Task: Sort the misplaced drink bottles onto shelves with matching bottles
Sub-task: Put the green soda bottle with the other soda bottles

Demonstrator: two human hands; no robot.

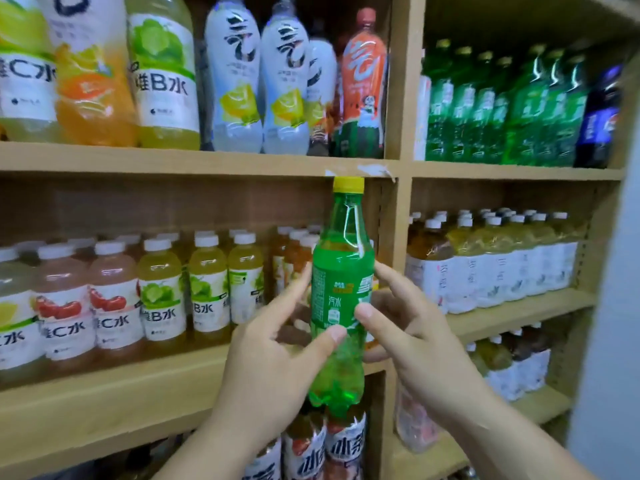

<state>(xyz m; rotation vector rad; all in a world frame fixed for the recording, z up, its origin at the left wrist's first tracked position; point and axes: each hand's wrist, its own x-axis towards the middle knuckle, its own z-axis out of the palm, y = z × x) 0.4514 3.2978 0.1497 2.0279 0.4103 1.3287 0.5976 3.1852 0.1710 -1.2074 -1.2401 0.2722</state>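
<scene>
Light wooden shelving unit (398,98), several tiers; pale wall (606,341) at right.

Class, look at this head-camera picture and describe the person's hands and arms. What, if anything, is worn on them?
The left hand and the right hand are bare: no gloves, rings or bracelets show. The fingernails look short and unpainted. The left forearm and the right forearm are bare too, with no sleeve, watch or strap in view down to the picture's lower edge.
</scene>
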